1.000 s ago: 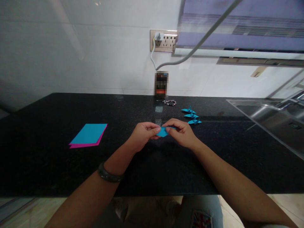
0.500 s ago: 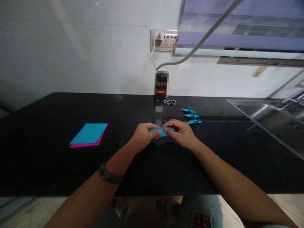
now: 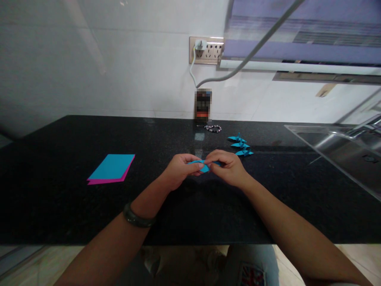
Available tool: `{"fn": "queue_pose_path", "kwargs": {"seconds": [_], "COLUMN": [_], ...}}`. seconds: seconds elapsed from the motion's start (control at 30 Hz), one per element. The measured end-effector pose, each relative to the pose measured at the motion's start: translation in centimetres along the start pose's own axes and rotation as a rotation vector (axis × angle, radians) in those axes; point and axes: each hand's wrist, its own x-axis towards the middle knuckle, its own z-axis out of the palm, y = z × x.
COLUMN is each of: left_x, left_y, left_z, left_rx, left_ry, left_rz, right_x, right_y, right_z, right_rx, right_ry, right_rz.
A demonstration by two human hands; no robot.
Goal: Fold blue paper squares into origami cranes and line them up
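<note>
A small piece of folded blue origami paper (image 3: 204,169) is held between both hands above the dark countertop (image 3: 184,214). My left hand (image 3: 180,171) pinches its left part, thumb on the near side. On the other end, my right hand (image 3: 228,167) grips the paper with thumb and fingers, the fingertips close to the middle fold. Much of the paper is hidden behind the fingers. Several blue paper cranes (image 3: 241,145) stand in a short row beyond my right hand.
To the left lies a stack of blue and pink paper sheets (image 3: 111,167). A beaded bracelet (image 3: 213,128) rests near a blurred upright object (image 3: 203,105) at the wall. The metal sink (image 3: 357,149) is on the right. A cable (image 3: 247,59) hangs from the wall socket (image 3: 206,50).
My right thumb has shifted slightly down and right along the paper, while the right fingertips stay near the middle. My left hand keeps its pinch with little movement.
</note>
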Motion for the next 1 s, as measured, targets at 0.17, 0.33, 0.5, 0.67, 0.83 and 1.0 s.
{"fn": "queue_pose_path", "kwargs": {"seconds": [0.17, 0.33, 0.5, 0.67, 0.83, 1.0], "left_x": [-0.05, 0.12, 0.10, 0.03, 0.06, 0.01], "left_y": [0.16, 0.02, -0.01, -0.21, -0.33, -0.32], "left_z": [0.09, 0.09, -0.12, -0.15, -0.15, -0.23], "left_rx": [0.049, 0.170, 0.403, 0.595, 0.680, 0.726], "left_ry": [0.011, 0.067, 0.160, 0.228, 0.246, 0.249], "left_rz": [0.001, 0.108, 0.257, 0.386, 0.449, 0.452], "right_x": [-0.02, -0.10, -0.12, -0.03, -0.04, -0.13], "right_y": [-0.12, -0.05, 0.23, 0.21, 0.17, 0.22], "right_z": [-0.02, 0.08, 0.14, -0.09, -0.10, -0.03], "right_rx": [-0.019, -0.064, -0.109, -0.137, -0.157, -0.162], "right_ry": [-0.001, 0.023, 0.009, -0.031, -0.027, -0.024], "right_rz": [-0.003, 0.100, 0.210, 0.156, 0.132, 0.119]}}
